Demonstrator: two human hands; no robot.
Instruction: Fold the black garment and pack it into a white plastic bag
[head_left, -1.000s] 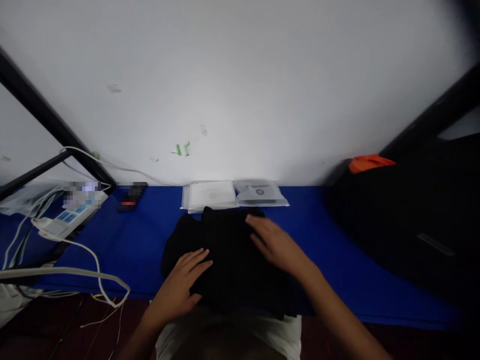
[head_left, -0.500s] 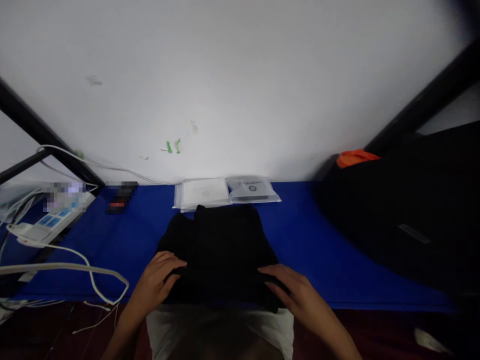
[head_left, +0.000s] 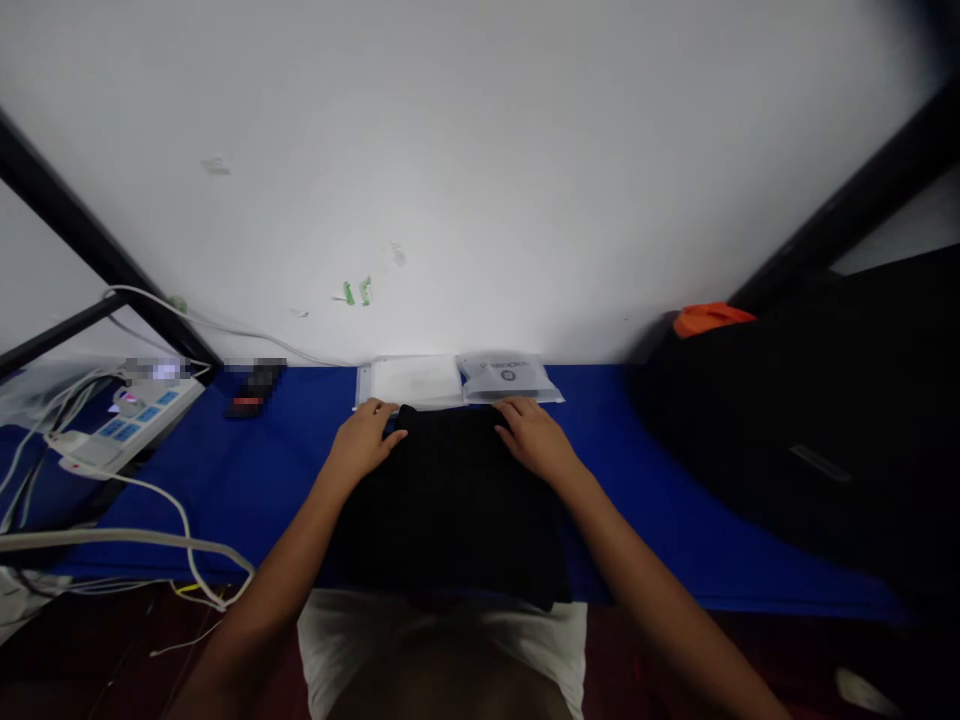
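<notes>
A piece of black cloth (head_left: 457,500), seemingly a folded garment, lies flat in front of me on the blue table surface (head_left: 645,500). Its exact kind is hard to make out in the dark. At its far left corner is my left hand (head_left: 364,440), fingers and thumb apart, touching the edge. My right hand (head_left: 534,435) rests on the far right corner, thumb spread from the fingers over the fabric. Just beyond my fingertips are a white plastic pouch (head_left: 416,380) and a frosted zip bag (head_left: 510,375) with dark print.
On the left lie a power strip (head_left: 135,430) with tangled white cables (head_left: 150,540) and a blurred dark object (head_left: 255,390). A large black item (head_left: 787,430) takes up the right side, with orange fabric (head_left: 709,318) behind it. The wall (head_left: 480,180) rises at the back.
Both hands have moved from the near sides of the black cloth to its far corners. The cloth's left side lies narrower and flatter. The view has shifted slightly.
</notes>
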